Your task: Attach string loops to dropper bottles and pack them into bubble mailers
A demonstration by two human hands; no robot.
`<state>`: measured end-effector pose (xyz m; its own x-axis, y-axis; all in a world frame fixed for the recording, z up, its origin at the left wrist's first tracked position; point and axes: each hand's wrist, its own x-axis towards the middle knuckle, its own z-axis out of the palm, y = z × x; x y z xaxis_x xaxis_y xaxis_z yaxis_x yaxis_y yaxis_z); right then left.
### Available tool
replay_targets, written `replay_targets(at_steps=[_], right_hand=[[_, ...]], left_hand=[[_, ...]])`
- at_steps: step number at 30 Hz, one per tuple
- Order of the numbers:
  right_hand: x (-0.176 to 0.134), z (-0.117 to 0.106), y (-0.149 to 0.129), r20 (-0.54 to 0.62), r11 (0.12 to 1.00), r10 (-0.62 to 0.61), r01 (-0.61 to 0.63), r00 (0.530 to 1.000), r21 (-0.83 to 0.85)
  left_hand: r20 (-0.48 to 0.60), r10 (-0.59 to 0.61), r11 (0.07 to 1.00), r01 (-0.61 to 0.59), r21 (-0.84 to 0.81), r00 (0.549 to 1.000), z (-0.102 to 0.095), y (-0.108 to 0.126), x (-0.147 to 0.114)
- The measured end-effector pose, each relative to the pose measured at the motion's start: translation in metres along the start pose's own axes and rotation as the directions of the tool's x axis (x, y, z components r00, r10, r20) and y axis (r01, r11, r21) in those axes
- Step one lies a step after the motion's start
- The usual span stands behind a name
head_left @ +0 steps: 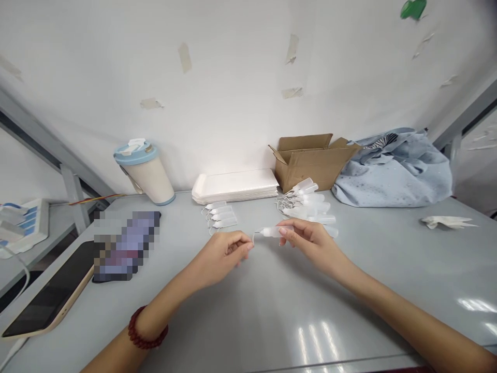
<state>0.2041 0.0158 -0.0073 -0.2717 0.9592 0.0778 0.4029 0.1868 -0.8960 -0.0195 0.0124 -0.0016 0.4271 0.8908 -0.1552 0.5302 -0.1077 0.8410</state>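
A small translucent squeeze bottle [271,232] lies level between the thumb and fingers of my right hand [306,237]. From its nozzle, a thin tip with a short pale tube [253,238] bends down toward my left. The thumb and fingertips of my left hand [229,254] are pinched at the tube's end. Behind my left hand, several similar bottles [224,216] lie side by side, their tubes to the left. A looser heap of such bottles [310,203] lies behind my right hand, which partly hides it.
At the back stand a stack of white padded envelopes [236,185], an open cardboard box [310,166] and a lidded tumbler [149,173]. A light blue cloth bag [396,176] and crumpled tissue [448,222] are at right. Phones [50,292] and a power strip [29,225] are at left.
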Motion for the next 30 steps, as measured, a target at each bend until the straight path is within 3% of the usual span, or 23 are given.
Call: replay_targets(at_steps=[11,30], right_hand=[[-0.0015,0.0007,-0.0008,0.073,0.997,0.030,-0.035,0.997,0.068],[-0.0016,0.0007,-0.0029,0.123,0.988,0.055,-0.072,0.991,0.140]], left_hand=[[0.035,-0.036,0.964,0.044,-0.263,0.999,-0.0073,-0.0003,0.0051],[0.053,-0.026,0.953,0.041,-0.301,0.998,-0.0044,-0.0020,0.0040]])
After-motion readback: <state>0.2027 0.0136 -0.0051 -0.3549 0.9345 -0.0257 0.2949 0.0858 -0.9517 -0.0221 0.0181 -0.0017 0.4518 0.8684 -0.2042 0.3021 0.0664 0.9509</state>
